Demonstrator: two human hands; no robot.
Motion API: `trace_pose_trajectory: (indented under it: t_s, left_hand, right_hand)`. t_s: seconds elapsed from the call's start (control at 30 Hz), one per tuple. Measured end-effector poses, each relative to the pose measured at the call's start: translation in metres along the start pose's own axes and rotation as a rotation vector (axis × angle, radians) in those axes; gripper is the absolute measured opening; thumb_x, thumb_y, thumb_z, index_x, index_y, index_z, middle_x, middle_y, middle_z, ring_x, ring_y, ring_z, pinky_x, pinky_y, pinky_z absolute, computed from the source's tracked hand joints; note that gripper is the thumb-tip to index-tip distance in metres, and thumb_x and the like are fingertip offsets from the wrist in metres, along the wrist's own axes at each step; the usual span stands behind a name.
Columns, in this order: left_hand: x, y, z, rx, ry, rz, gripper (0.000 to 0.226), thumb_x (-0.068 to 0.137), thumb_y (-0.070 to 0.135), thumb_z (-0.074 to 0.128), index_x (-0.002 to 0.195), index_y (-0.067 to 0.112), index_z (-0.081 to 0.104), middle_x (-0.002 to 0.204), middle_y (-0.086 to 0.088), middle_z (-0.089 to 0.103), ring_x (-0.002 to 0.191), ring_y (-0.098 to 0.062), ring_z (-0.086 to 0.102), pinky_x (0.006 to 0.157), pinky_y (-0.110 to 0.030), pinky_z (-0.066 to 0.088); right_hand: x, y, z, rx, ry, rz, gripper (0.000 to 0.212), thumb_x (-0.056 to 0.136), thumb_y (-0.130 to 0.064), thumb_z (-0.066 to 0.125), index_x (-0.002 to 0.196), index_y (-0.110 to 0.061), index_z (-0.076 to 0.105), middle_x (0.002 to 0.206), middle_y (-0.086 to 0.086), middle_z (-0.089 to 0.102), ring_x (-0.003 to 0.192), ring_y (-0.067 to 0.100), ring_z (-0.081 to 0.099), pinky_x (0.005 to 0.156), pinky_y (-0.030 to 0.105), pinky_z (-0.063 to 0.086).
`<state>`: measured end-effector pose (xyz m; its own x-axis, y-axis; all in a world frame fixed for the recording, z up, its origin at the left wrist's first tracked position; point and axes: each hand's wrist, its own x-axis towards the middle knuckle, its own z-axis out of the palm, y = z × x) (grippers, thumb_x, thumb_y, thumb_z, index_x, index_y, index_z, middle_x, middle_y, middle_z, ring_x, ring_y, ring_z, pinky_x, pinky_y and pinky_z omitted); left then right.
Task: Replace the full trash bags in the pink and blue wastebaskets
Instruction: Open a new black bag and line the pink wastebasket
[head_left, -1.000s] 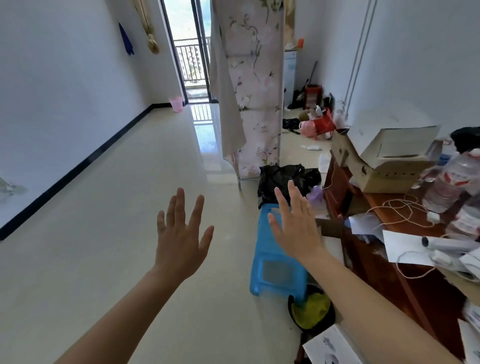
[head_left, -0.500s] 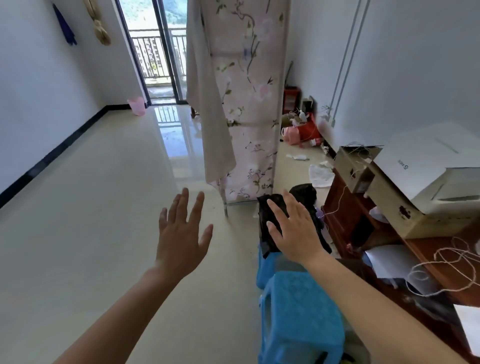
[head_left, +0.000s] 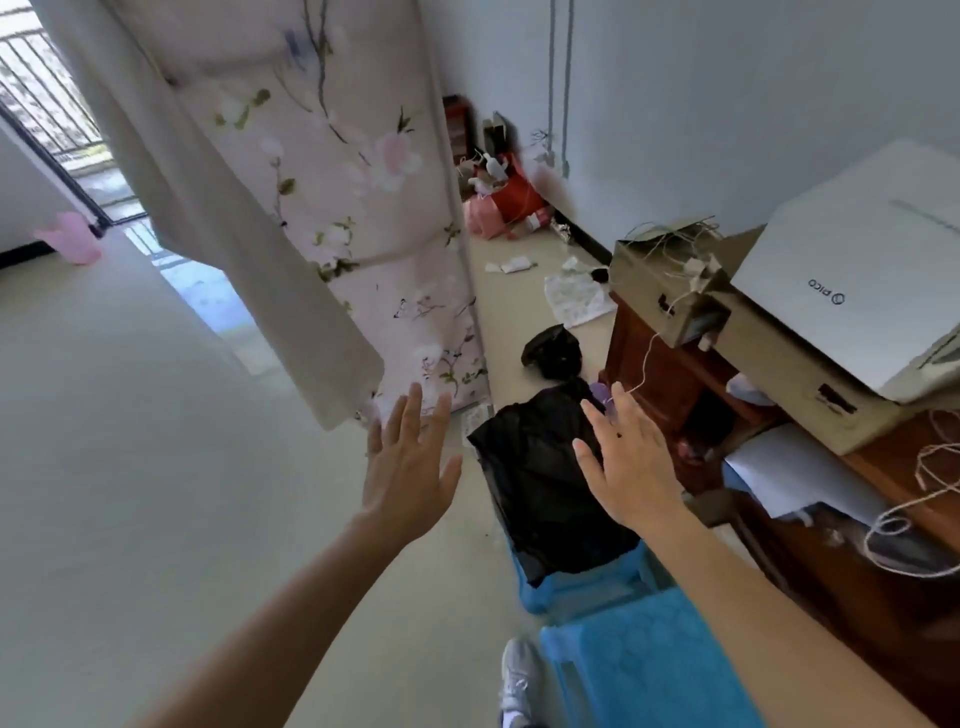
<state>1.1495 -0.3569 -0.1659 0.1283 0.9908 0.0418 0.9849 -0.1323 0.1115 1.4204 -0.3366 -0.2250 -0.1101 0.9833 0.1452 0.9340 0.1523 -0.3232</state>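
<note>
A blue wastebasket (head_left: 582, 584) lined with a black trash bag (head_left: 540, 488) stands on the floor just ahead, beside a wooden desk. My left hand (head_left: 410, 467) hovers open to the left of the bag, fingers spread, holding nothing. Over the bag's right side my right hand (head_left: 628, 467) is also open and empty. A pink wastebasket (head_left: 72, 244) sits far off at the left by the balcony door. A smaller tied black bag (head_left: 553, 351) lies on the floor behind the blue basket.
A blue plastic stool (head_left: 649, 670) is right below me, next to my shoe (head_left: 517, 680). A floral fabric wardrobe (head_left: 363, 208) with a hanging beige cloth stands ahead left. The wooden desk (head_left: 675, 374) at the right carries boxes and cables. Litter lies along the far wall.
I have walked forward: the blue wastebasket and black bag are now close under my hands, the stool has slid below me. Both hands stay open and raised.
</note>
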Motion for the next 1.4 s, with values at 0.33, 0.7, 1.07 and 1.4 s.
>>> trace_pose_trajectory:
  t_s: [0.33,0.7,1.07,1.4]
  left_hand:
    - [0.156,-0.007,0.092,0.03,-0.262,0.227,0.069,0.099,0.045,0.042,0.157,0.021,0.013,0.164,-0.013,0.006,0.15,-0.032,0.01,0.12,-0.05,0.015]
    - [0.222,-0.019,0.306,0.03,-0.488,0.417,0.07,0.096,0.046,0.045,0.156,0.02,0.02,0.163,-0.019,0.007,0.15,-0.036,0.005,0.117,-0.057,0.015]
    - [0.209,-0.086,0.444,-0.002,-0.585,0.527,0.043,0.095,0.034,0.055,0.131,0.01,0.055,0.151,-0.019,0.037,0.146,-0.037,0.022,0.112,-0.056,0.024]
    - [0.228,-0.075,0.307,-0.135,-0.307,0.533,0.021,0.089,0.029,0.063,0.095,0.009,0.06,0.09,-0.01,0.062,0.09,-0.035,0.057,0.096,-0.046,0.037]
  right_hand:
    - [0.042,0.039,0.09,0.028,-0.223,0.337,0.064,0.104,-0.048,0.037,0.159,-0.018,0.023,0.166,0.022,0.008,0.153,0.034,0.014,0.121,0.046,0.022]
    - [0.031,0.026,0.25,0.102,-0.439,0.674,0.084,0.091,-0.072,0.039,0.158,-0.024,0.026,0.165,0.022,0.013,0.151,0.037,0.016,0.121,0.053,0.015]
    - [0.017,0.012,0.399,0.044,-0.555,0.711,0.05,0.104,-0.044,0.041,0.151,-0.026,0.042,0.163,0.018,0.025,0.149,0.038,0.023,0.118,0.053,0.023]
    - [0.073,-0.01,0.262,0.043,-0.221,0.539,0.016,0.079,-0.014,0.078,0.091,-0.011,0.068,0.085,0.012,0.061,0.081,0.035,0.061,0.072,0.044,0.049]
